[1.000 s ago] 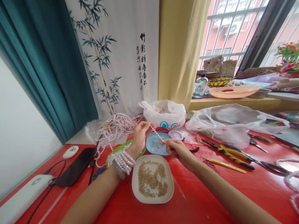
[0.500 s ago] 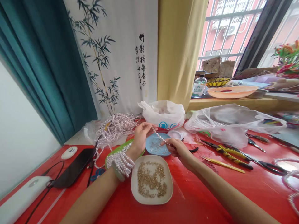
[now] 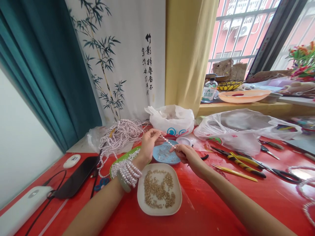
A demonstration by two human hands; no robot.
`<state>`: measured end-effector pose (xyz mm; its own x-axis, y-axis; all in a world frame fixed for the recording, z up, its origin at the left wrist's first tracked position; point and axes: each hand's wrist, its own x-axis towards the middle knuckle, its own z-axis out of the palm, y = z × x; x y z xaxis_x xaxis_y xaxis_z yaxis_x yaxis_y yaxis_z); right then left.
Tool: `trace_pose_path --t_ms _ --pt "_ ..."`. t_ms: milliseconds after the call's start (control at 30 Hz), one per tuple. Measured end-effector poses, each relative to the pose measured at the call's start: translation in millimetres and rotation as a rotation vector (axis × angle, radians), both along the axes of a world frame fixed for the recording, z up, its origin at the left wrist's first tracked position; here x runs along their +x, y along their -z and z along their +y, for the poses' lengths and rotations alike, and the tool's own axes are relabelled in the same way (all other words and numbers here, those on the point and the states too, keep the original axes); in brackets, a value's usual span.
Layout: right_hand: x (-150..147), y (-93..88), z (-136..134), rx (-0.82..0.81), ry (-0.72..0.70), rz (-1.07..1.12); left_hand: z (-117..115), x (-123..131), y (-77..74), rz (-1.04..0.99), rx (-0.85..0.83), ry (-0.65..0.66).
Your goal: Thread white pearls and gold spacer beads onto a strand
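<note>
A short string of pearl beads [image 3: 168, 141] is stretched between my two hands above a blue plate [image 3: 159, 159] that holds small clear pieces. My left hand [image 3: 148, 144] pinches its upper left end between thumb and fingers. At the lower right end, my right hand [image 3: 184, 153] is closed on the string. Several strands of pearl beads [image 3: 129, 170] and a pale green bangle [image 3: 123, 182] circle my left wrist. Just in front of the blue plate sits a cream square dish [image 3: 159, 212] of small gold beads [image 3: 159, 189].
Left of my hands lie a heap of pearl strands [image 3: 121, 136], a green tray [image 3: 115, 165] and a black phone [image 3: 76, 178]. White plastic bags [image 3: 172, 119] stand behind. Yellow-and-black pliers [image 3: 236, 160], yellow tweezers [image 3: 237, 172] and bead loops [image 3: 304, 188] lie on the right.
Both hands keep hold of the bead string in nearly the same place. The whole view has shifted very slightly; nothing has been taken up or let go.
</note>
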<state>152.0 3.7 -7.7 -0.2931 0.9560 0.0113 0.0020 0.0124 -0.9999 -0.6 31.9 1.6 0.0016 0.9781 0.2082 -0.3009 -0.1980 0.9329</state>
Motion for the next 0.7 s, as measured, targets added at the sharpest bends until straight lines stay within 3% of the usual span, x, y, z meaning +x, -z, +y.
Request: trace_pose_path --t_ms 700 --pt "0.8 -7.4 -1.5 0.121 -0.045 -0.053 -6.7 7.0 -2.3 0.054 -0.038 0.036"
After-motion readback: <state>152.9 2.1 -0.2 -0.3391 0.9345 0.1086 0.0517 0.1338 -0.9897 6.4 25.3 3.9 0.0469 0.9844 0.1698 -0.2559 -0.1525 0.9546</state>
